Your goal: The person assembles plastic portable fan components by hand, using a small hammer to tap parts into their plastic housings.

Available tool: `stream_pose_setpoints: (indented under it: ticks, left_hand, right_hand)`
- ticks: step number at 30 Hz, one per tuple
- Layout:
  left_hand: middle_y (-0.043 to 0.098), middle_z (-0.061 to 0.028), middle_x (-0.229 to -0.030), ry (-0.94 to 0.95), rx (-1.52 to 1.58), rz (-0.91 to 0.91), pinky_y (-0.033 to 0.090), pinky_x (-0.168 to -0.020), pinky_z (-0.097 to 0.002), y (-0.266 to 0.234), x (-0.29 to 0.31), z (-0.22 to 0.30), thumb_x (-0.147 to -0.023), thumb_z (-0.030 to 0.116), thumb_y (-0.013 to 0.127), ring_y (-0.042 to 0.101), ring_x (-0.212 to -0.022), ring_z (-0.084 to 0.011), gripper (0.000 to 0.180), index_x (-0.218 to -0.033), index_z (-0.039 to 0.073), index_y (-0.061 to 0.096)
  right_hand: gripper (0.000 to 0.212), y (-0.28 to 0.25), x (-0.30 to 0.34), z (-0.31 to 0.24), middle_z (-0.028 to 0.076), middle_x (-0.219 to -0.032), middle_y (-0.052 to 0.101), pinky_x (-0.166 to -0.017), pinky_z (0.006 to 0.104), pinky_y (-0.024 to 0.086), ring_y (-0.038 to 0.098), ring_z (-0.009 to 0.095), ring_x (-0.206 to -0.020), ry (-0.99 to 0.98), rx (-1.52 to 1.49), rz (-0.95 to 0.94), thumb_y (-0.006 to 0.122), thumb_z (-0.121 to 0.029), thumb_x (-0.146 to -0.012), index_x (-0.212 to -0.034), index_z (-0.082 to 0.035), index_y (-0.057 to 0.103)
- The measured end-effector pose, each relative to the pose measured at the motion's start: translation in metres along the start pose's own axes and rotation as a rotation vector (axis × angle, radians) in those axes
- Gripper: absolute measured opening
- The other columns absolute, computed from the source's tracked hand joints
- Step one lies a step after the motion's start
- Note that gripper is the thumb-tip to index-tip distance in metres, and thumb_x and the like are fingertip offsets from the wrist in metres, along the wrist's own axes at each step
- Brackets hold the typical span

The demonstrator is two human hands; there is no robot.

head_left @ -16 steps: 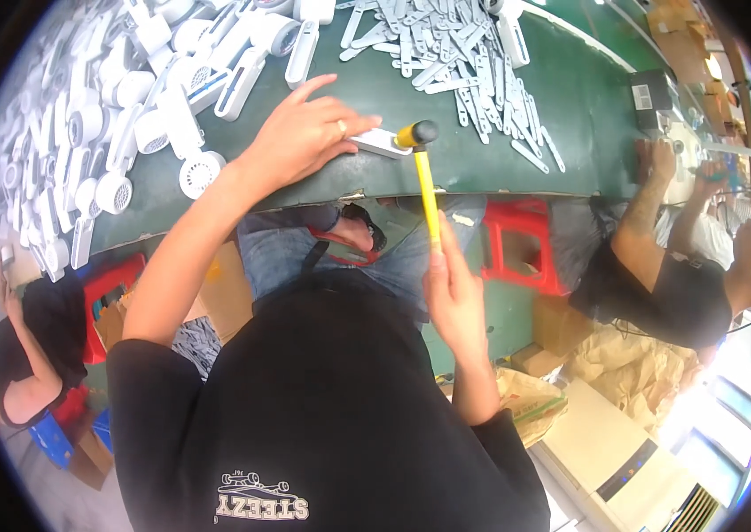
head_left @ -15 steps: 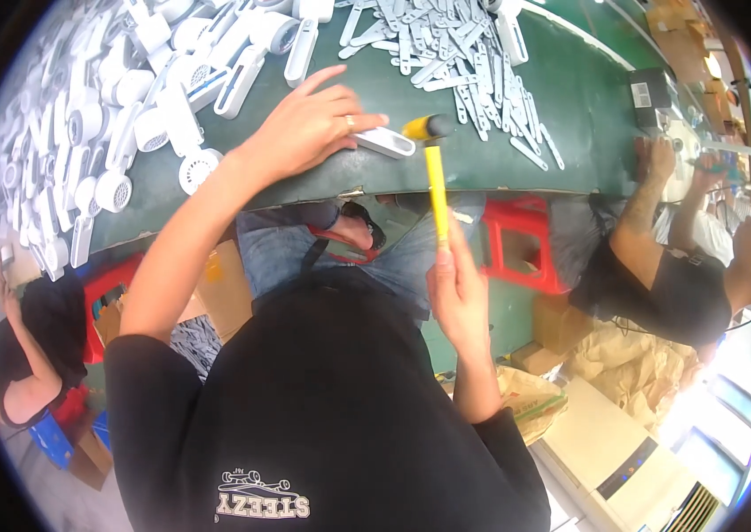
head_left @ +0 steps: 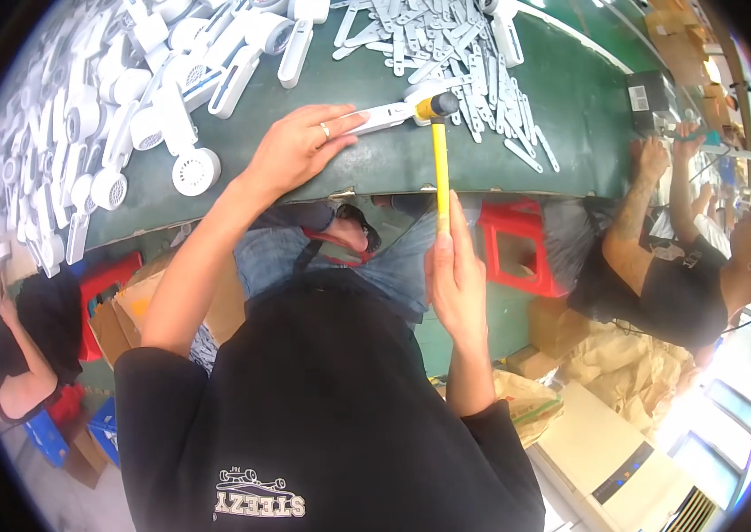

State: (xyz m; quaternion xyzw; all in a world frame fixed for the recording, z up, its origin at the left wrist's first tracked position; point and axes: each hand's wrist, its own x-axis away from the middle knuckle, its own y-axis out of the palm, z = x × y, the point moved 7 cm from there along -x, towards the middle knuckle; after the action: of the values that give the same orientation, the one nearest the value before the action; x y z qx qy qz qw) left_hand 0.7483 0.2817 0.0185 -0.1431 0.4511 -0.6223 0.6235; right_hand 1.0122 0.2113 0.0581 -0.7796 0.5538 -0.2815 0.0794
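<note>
Left grip (head_left: 300,144) pinches white handheld device (head_left: 380,118) over green surface (head_left: 593,133), near side; right grip (head_left: 456,277) wraps yellow hammer (head_left: 441,168), head at device's right end, contact unclear. Grey strips (head_left: 489,75) piled far.

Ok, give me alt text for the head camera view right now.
A person's right hand holds a yellow hammer, its head by a white plastic part that the left hand holds at a green table. White round-headed pieces crowd the table's left, pale flat strips lie heaped beyond, and a co-worker is at right.
</note>
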Motion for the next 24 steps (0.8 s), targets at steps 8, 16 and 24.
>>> stream_pose_setpoints:
  ticks: [8,16,24]
  left_hand:
    - [0.078,-0.0101,-0.114,0.09,0.02,0.2,0.06,-0.099,-0.0405,-0.003,-0.004,0.011,-0.09,0.01,0.082,0.075,-0.103,-0.0303,0.031,-0.122,0.013,0.079]
    - [0.078,-0.0101,-0.112,0.094,0.023,0.231,0.06,-0.1,-0.0409,-0.003,-0.002,0.011,-0.09,0.008,0.082,0.075,-0.104,-0.03,0.029,-0.119,0.01,0.08]
    - [0.079,-0.0096,-0.114,0.08,0.032,0.195,0.057,-0.104,-0.0413,-0.003,0.004,0.005,-0.09,0.007,0.081,0.073,-0.106,-0.0307,0.037,-0.127,0.011,0.077]
  right_hand:
    - [0.055,0.008,-0.01,-0.014,0.031,-0.112,0.074,-0.076,0.0451,0.059,0.076,0.046,-0.092,-0.193,0.159,0.215,0.045,-0.017,-0.113,-0.166,-0.009,0.035]
    - [0.054,0.009,-0.01,-0.011,0.034,-0.119,0.071,-0.08,0.0488,0.059,0.073,0.05,-0.102,-0.18,0.177,0.2,0.046,-0.019,-0.113,-0.165,-0.009,0.036]
    - [0.055,0.016,-0.018,-0.011,0.033,-0.121,0.07,-0.083,0.0541,0.058,0.07,0.053,-0.104,-0.081,0.254,0.072,0.047,-0.019,-0.112,-0.165,-0.009,0.035]
